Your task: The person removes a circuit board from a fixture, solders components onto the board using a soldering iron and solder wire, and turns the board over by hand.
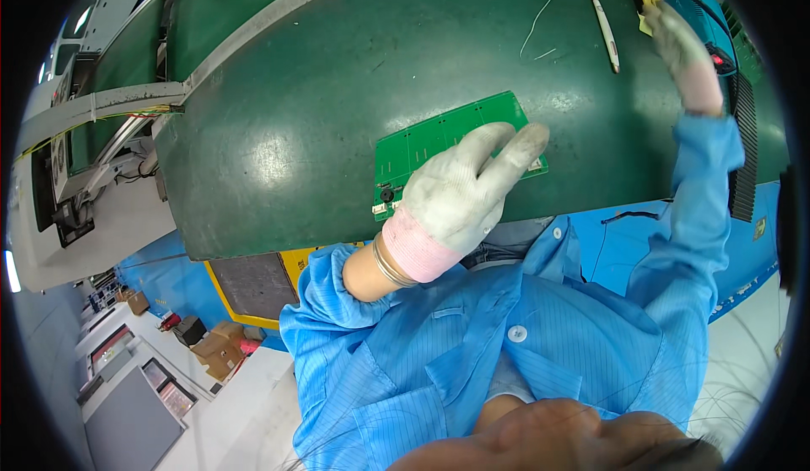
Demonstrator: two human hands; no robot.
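Observation:
A green printed circuit board [430,138] lies tilted across the green work mat in front of me. Near its left corner sit a round black part [387,194] and small white connectors. My left hand [460,180], in a white glove with a pink cuff, reaches over the board and grips it towards its right end; some fingertips are hidden. Out at the far right, my gloved right hand [679,45] is smeared by motion beside a yellow piece [649,7] and a teal device [696,7]. What its fingers do cannot be made out.
A slim white-handled tool [603,32] and a thin loose wire [540,19] lie on the green mat [295,133] at the back right. A black ridged strip [742,150] runs along the right side. A grey metal rail [245,32] borders the mat at the far left.

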